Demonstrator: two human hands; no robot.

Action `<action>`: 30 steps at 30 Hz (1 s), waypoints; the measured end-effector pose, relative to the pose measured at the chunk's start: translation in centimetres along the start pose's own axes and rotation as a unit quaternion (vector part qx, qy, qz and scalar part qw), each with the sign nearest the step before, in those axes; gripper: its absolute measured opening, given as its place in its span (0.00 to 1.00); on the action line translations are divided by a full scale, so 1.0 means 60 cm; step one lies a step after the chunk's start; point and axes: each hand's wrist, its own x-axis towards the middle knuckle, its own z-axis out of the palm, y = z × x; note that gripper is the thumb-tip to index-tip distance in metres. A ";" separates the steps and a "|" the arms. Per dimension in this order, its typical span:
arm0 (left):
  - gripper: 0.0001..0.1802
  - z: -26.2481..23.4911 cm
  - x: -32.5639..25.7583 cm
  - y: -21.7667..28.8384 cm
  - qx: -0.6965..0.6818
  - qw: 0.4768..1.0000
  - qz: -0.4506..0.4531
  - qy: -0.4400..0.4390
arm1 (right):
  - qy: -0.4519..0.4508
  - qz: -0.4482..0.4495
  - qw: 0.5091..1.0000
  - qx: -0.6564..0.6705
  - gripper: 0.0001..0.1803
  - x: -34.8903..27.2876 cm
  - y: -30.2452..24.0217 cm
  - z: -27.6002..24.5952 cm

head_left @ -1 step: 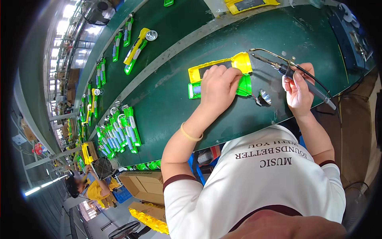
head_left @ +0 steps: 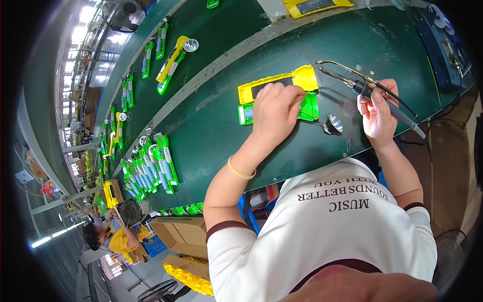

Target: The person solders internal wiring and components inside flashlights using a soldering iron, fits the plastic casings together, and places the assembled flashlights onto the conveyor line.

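On the green bench (head_left: 211, 126), the left hand (head_left: 274, 110) presses curled fingers onto a green-yellow casing (head_left: 307, 95); the right hand (head_left: 377, 113) grips a soldering iron (head_left: 352, 83).

green workbench (head_left: 211, 131) | yellow shell (head_left: 302, 79) | green shell (head_left: 309, 108) | silver reflector (head_left: 334, 123)

Green shell (head_left: 308, 106) & yellow shell (head_left: 302, 78) – side by side, frame centre; soldering iron (head_left: 375, 95) – angled, upper right.

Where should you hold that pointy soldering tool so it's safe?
Hold the soldering iron by its dark handle, coming from the cable end, as the right hand does. The thin metal tip juts toward the yellow and green casing under the left hand, so keep fingers behind it.
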 end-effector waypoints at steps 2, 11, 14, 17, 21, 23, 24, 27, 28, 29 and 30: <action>0.04 -0.005 0.000 -0.004 0.012 0.999 0.014 0.046 | 0.008 -0.004 1.000 -0.020 0.12 0.005 -0.004 0.000; 0.05 -0.028 0.002 0.001 -0.033 0.991 -0.085 -0.096 | -0.122 0.123 0.980 -0.096 0.13 0.049 -0.030 -0.015; 0.05 -0.032 0.005 0.000 0.011 0.994 -0.031 -0.107 | -0.162 0.122 0.974 -0.105 0.13 0.058 -0.032 -0.011; 0.05 -0.036 0.013 0.003 0.057 0.990 -0.008 -0.129 | -0.205 0.124 0.962 -0.134 0.13 0.065 -0.031 -0.014; 0.05 -0.029 0.028 0.006 0.087 0.984 -0.025 -0.156 | -0.191 0.115 0.966 -0.130 0.14 0.069 -0.020 -0.021; 0.05 -0.021 0.031 0.005 0.091 0.985 -0.032 -0.142 | -0.183 0.111 0.970 -0.116 0.14 0.070 -0.013 -0.025; 0.05 -0.018 0.031 0.007 0.094 0.986 -0.035 -0.132 | -0.178 0.105 0.972 -0.113 0.14 0.069 -0.011 -0.027; 0.05 -0.012 0.033 0.015 0.095 0.985 -0.069 -0.123 | -0.172 0.100 0.973 -0.114 0.14 0.066 -0.010 -0.028; 0.05 -0.012 0.032 0.016 0.095 0.985 -0.069 -0.123 | -0.172 0.101 0.973 -0.118 0.14 0.066 -0.010 -0.028; 0.05 -0.011 0.029 0.017 0.103 0.985 -0.078 -0.117 | -0.171 0.101 0.973 -0.118 0.14 0.066 -0.009 -0.028; 0.05 -0.011 0.028 0.019 0.110 0.984 -0.086 -0.111 | -0.174 0.105 0.972 -0.115 0.13 0.066 -0.008 -0.029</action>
